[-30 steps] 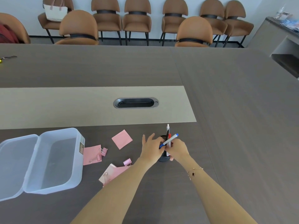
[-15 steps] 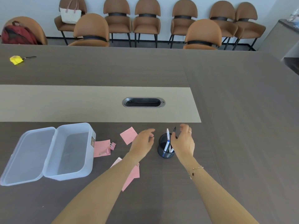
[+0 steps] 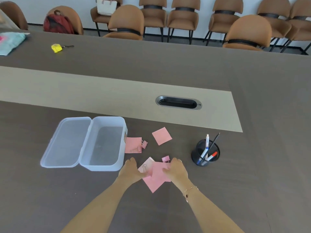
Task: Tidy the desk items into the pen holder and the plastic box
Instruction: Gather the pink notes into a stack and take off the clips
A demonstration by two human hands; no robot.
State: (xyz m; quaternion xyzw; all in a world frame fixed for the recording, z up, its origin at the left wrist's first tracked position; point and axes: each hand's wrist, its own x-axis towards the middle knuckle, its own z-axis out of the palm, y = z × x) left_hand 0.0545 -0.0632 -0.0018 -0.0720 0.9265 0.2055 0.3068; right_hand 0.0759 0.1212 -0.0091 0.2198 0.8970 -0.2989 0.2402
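Pink note sheets (image 3: 155, 178) lie in a loose overlapping pile on the bench (image 3: 252, 190), just right of the open plastic box (image 3: 107, 143), with both hands on them. Left hand (image 3: 132, 170) rests on the pile's left edge, fingers curled down onto the paper; right hand (image 3: 176, 170) presses the right edge, fingers flat. Whether either hand has actually pinched a sheet: cannot tell, fingertips hidden

Pen holder (image 3: 205, 153) stands to the right, well apart from the pile, with pens (image 3: 206, 148) upright in it. Pen part of the task looks done

Small pink binder clip (image 3: 165, 158) sits at the pile's far edge, near the right fingers; another clip appears to lie on the pale sheet under the left hand. Two more sheets, (image 3: 133, 145) and (image 3: 161, 135), lie farther back, one against the box wall with clips (image 3: 144, 143) on it

Judgement, step in hand: gather the near pile. Best to slide both hands inward so sheets square up, then lift as one stack, thumbs under. Risk: loose clips slide off when the paper tilts, so keep the stack level or take clips first. Box is empty, lid (image 3: 67, 142) folded out left, so a short carry leftward suffices
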